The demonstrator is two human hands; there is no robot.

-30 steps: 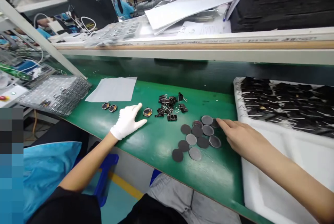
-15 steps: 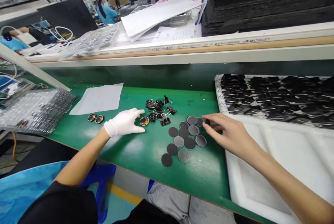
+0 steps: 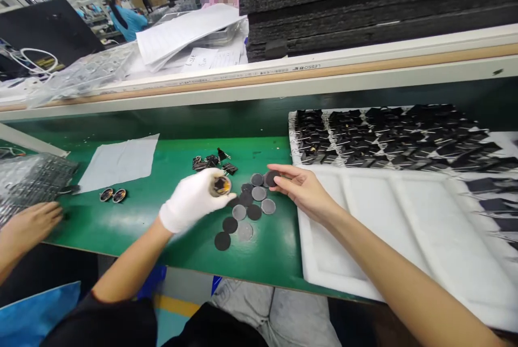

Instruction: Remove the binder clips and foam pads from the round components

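My left hand (image 3: 196, 198), in a white glove, grips a round part with an orange and black inside (image 3: 221, 186) between thumb and fingers. Bare, my right hand (image 3: 305, 190) pinches a black disc (image 3: 272, 178) at the right end of the loose discs. Several black and grey discs (image 3: 254, 212) lie on the green table between and below my hands. Black binder clips (image 3: 211, 161) sit just behind my gloved hand, partly hidden by it. Two more round parts (image 3: 113, 195) rest side by side farther left.
A white foam tray (image 3: 364, 228) stands at the right, with rows of black clips (image 3: 388, 136) behind it. A white sheet (image 3: 121, 161) lies at the back left. Another person's hand (image 3: 32, 228) is by stacked clear trays (image 3: 32, 179). A shelf rail (image 3: 259, 80) crosses behind.
The view has shifted right. My left hand has closed on the round part and lifted it toward the discs. My right hand now holds a black disc in plain sight. Another person's hand has appeared at left.
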